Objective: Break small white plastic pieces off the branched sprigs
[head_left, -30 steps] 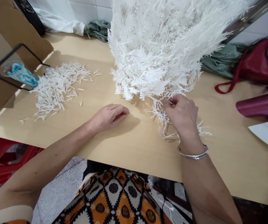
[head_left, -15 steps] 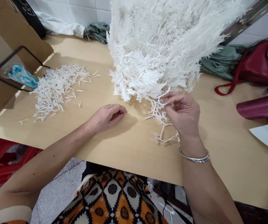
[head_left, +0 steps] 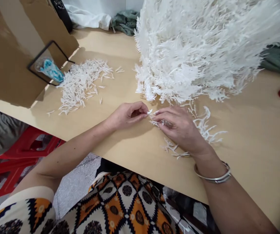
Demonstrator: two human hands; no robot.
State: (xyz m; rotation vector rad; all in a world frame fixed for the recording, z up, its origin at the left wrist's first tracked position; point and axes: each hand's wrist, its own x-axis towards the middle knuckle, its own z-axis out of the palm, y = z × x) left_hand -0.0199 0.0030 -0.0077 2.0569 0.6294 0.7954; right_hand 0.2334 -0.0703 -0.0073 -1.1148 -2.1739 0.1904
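Note:
A big heap of white plastic branched pieces [head_left: 198, 48] fills the back middle of the wooden table [head_left: 252, 136]. My right hand [head_left: 179, 128] lies in front of the heap, fingers closed on one white plastic branch [head_left: 203, 125] that trails out under and behind it. My left hand [head_left: 129, 115] meets it fingertip to fingertip, pinching the near end of the same branch. A flat pile of small loose white pieces [head_left: 81, 83] lies to the left of both hands.
A cardboard box [head_left: 15, 52] with a black wire frame [head_left: 48, 63] and a blue-and-clear wrapper stands at the left. Green and white cloths [head_left: 125, 21] lie at the back. A red stool [head_left: 20, 156] stands below the table's left edge.
My right hand has drawn a branch out of the heap toward me and leftward. My left hand rose from resting on the table and now pinches the branch's end. The view shifted right.

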